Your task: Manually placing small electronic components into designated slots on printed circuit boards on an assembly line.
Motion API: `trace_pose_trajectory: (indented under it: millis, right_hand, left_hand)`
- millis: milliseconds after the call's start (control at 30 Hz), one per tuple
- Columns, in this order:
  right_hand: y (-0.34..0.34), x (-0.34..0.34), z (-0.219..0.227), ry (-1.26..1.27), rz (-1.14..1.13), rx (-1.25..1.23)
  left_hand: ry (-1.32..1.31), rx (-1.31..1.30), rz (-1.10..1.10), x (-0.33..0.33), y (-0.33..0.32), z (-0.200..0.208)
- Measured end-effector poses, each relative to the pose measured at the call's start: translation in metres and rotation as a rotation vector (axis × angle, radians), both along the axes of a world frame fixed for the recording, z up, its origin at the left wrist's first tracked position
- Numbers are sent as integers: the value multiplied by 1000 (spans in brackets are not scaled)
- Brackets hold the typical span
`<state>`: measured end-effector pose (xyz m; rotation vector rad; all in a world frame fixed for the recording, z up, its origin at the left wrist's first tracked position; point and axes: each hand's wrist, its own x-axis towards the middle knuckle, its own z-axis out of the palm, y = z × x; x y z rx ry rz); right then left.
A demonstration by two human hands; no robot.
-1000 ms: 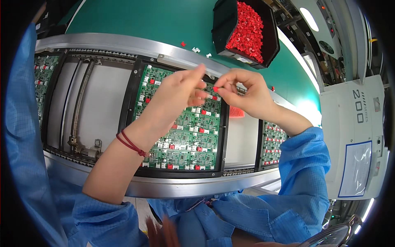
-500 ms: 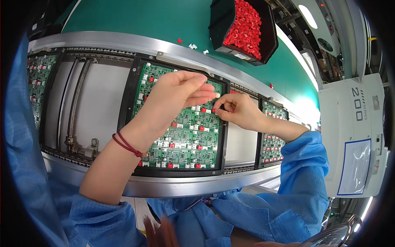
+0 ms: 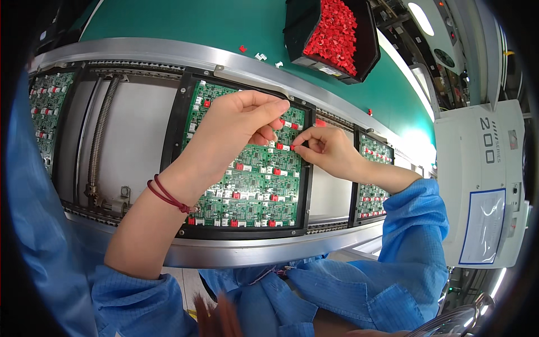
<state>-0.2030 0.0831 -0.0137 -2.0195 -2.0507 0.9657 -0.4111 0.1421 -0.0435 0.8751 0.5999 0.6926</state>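
Observation:
A panel of green circuit boards (image 3: 255, 185), set with small white and red connectors, lies in a black frame (image 3: 173, 135) before me. At the panel's right side my right hand (image 3: 331, 150) pinches a small red connector (image 3: 292, 147) between thumb and forefinger, down at the board beside other connectors. My left hand (image 3: 244, 121) hovers over the panel's upper middle, its thumb against the forefinger and the other fingers curled in. Whatever may be inside that hand is hidden. It also covers part of the boards.
A black bin (image 3: 368, 50) of red connectors stands on the green surface (image 3: 224, 28) beyond the metal rail (image 3: 140, 48). Loose white connectors (image 3: 261, 57) lie near the rail. More board panels sit left (image 3: 48, 112) and right (image 3: 371, 185). A white machine (image 3: 477, 168) stands far right.
My left hand's outstretched fingers have curled in toward the palm, and the hand has risen slightly. The right hand stays at nearly the same spot with the red connector.

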Motion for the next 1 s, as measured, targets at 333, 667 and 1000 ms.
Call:
trace_pose_trajectory:
  millis: [333, 667, 1000]
  right_hand:
    - [-9, -4, -4, -195, 224, 268]
    - [14, -36, 36, 57, 383, 470]
    - [23, -43, 23, 592, 89, 213]
  left_hand:
    - [-70, -14, -13, -3, 2, -6]
    - [-19, -61, -186, -11, -1, -1]
    - [50, 40, -181, -12, 1, -4]
